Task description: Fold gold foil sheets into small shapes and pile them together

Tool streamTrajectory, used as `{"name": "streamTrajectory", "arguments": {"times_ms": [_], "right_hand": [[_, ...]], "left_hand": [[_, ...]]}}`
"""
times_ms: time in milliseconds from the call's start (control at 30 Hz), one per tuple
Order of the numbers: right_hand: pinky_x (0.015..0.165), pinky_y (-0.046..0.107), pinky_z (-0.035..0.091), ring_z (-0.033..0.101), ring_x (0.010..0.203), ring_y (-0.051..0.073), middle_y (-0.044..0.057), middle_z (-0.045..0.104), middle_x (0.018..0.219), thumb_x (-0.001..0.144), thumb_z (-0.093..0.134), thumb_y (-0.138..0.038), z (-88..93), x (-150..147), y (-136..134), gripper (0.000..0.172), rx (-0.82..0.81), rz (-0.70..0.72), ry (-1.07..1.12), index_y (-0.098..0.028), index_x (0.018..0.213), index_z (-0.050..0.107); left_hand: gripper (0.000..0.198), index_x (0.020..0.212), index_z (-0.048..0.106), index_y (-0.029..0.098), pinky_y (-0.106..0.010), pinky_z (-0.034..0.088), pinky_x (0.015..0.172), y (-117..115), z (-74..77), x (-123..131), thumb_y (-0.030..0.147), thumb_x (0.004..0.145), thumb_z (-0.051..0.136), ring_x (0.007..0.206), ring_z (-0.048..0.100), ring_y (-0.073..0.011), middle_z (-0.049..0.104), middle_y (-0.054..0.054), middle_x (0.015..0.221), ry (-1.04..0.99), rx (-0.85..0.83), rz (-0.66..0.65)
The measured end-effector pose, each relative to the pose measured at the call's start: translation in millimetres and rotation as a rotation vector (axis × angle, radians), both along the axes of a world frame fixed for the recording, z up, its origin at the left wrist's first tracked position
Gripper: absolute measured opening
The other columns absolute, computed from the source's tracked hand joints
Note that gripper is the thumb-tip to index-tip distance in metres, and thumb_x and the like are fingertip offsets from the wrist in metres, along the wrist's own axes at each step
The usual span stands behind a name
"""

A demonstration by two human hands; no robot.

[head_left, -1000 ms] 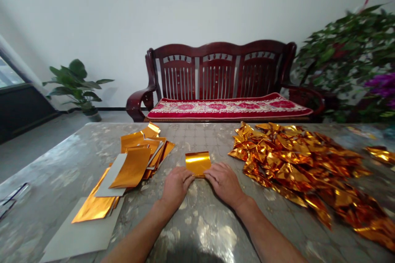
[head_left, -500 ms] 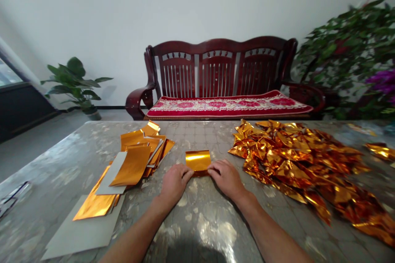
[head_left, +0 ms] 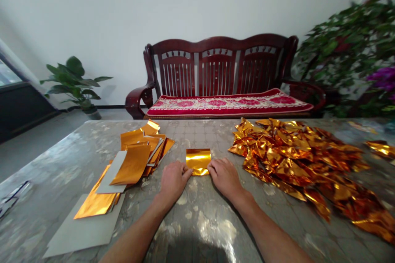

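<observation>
A small sheet of gold foil paper (head_left: 198, 161) lies in front of me, its far edge curling up and its near edge bent. My left hand (head_left: 175, 177) pinches its near left corner between thumb and fingers. At the near right corner, my right hand (head_left: 225, 176) grips the same sheet. To the left is a loose stack of gold foil sheets (head_left: 132, 165), some showing a grey-white back. On the right spreads a heap of folded gold foil pieces (head_left: 290, 152), close to my right hand but apart from it.
All of this rests on a grey patterned table (head_left: 173, 238). Under the stack's near end is a pale grey sheet (head_left: 83, 230). Dark-framed glasses (head_left: 14, 197) sit at the far left. Beyond the table stands a dark red wooden bench (head_left: 217, 74), with plants (head_left: 74, 82) to either side.
The near edge of the foil sheet has changed shape and now catches more light. Both hands keep their grip at its corners, with only slight finger movement.
</observation>
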State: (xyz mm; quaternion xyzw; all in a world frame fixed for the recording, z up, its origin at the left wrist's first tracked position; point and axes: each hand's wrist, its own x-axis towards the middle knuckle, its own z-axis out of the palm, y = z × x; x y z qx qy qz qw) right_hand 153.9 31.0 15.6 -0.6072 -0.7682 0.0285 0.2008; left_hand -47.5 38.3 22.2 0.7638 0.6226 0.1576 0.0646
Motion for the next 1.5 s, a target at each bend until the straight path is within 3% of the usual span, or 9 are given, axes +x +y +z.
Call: {"name": "streamTrajectory", "arguments": {"times_ms": [300, 600, 700, 767, 833, 933, 1067, 1233, 1500], "right_hand": [[0.075, 0.033, 0.033, 0.056, 0.087, 0.022, 0.002, 0.069, 0.087, 0.094, 0.057, -0.024, -4.7, -2, 0, 0.012, 0.038, 0.006, -0.053, -0.023, 0.084, 0.064], [0.077, 0.034, 0.033, 0.054, 0.088, 0.022, 0.002, 0.067, 0.088, 0.091, 0.059, -0.023, -7.0, -2, -1, 0.006, 0.072, 0.029, -0.059, -0.023, 0.085, 0.061], [0.076, 0.035, 0.033, 0.054, 0.089, 0.023, 0.003, 0.067, 0.089, 0.09, 0.06, -0.023, -6.6, -3, -2, 0.004, 0.074, 0.017, -0.078, -0.023, 0.086, 0.06], [0.077, 0.035, 0.033, 0.053, 0.091, 0.024, 0.004, 0.066, 0.091, 0.09, 0.059, -0.022, -5.4, -4, -3, 0.002, 0.078, -0.003, -0.086, -0.023, 0.088, 0.06], [0.077, 0.036, 0.034, 0.053, 0.092, 0.025, 0.006, 0.066, 0.093, 0.089, 0.058, -0.022, -4.0, -7, -4, 0.002, 0.081, -0.033, -0.092, -0.023, 0.09, 0.06], [0.078, 0.038, 0.036, 0.053, 0.092, 0.027, 0.009, 0.065, 0.097, 0.088, 0.056, -0.019, -3.4, -13, -5, 0.006, 0.085, -0.095, -0.086, -0.021, 0.092, 0.06], [0.087, 0.04, 0.038, 0.052, 0.101, 0.028, 0.013, 0.064, 0.111, 0.089, 0.056, -0.023, -8.3, -25, -4, 0.017, 0.117, -0.128, -0.055, -0.02, 0.105, 0.06], [0.107, 0.048, 0.029, 0.041, 0.129, 0.033, 0.016, 0.053, 0.137, 0.09, 0.058, -0.039, -16.4, -31, -2, 0.049, 0.09, -0.14, -0.05, -0.015, 0.132, 0.052], [0.112, 0.052, 0.024, 0.033, 0.138, 0.035, 0.015, 0.048, 0.145, 0.093, 0.053, -0.032, -17.4, -17, -1, 0.049, -0.014, -0.146, -0.07, -0.016, 0.139, 0.05]], "left_hand": [[0.03, 0.076, 0.065, 0.02, -0.033, 0.034, 0.07, 0, -0.5, 1, 0.045, 0.09, 0.057, 0.082, 0.062, -0.0246, 0.068, -0.006, 0.08, 0.134, 0.054, -0.011], [0.027, 0.078, 0.064, 0.02, -0.035, 0.037, 0.076, -5, 0.0, 3, 0.045, 0.088, 0.06, 0.088, 0.059, -0.0254, 0.065, -0.006, 0.085, 0.141, 0.06, 0.014], [0.02, 0.093, 0.065, 0.02, -0.036, 0.04, 0.08, -6, -1.4, 3, 0.039, 0.087, 0.063, 0.093, 0.058, -0.0257, 0.064, -0.006, 0.094, 0.09, 0.115, 0.014], [0.019, 0.104, 0.065, 0.021, -0.037, 0.042, 0.083, -6, -3.2, 4, 0.032, 0.088, 0.063, 0.098, 0.056, -0.0247, 0.063, -0.007, 0.104, 0.033, 0.177, -0.036], [0.014, 0.101, 0.067, 0.023, -0.035, 0.043, 0.084, -7, -5.8, 5, 0.025, 0.09, 0.059, 0.098, 0.056, -0.0228, 0.063, -0.006, 0.103, -0.006, 0.201, -0.152], [0.018, 0.091, 0.071, 0.022, -0.034, 0.045, 0.079, -9, -10.0, 8, 0.018, 0.092, 0.054, 0.089, 0.056, -0.0218, 0.064, -0.006, 0.088, 0.033, 0.195, -0.304], [0.019, 0.093, 0.07, 0.021, -0.036, 0.046, 0.077, -14, -12.4, 12, 0.016, 0.091, 0.052, 0.085, 0.055, -0.023, 0.064, -0.007, 0.086, 0.151, 0.205, -0.326], [0.022, 0.107, 0.067, 0.019, -0.038, 0.048, 0.081, -23, -10.8, 15, 0.015, 0.092, 0.052, 0.088, 0.058, -0.0247, 0.066, -0.008, 0.094, 0.239, 0.16, -0.328], [0.037, 0.121, 0.063, 0.016, -0.038, 0.049, 0.095, -32, -22.4, 3, 0.004, 0.088, 0.05, 0.109, 0.06, -0.0252, 0.065, -0.012, 0.122, 0.222, 0.21, -0.318]]}}
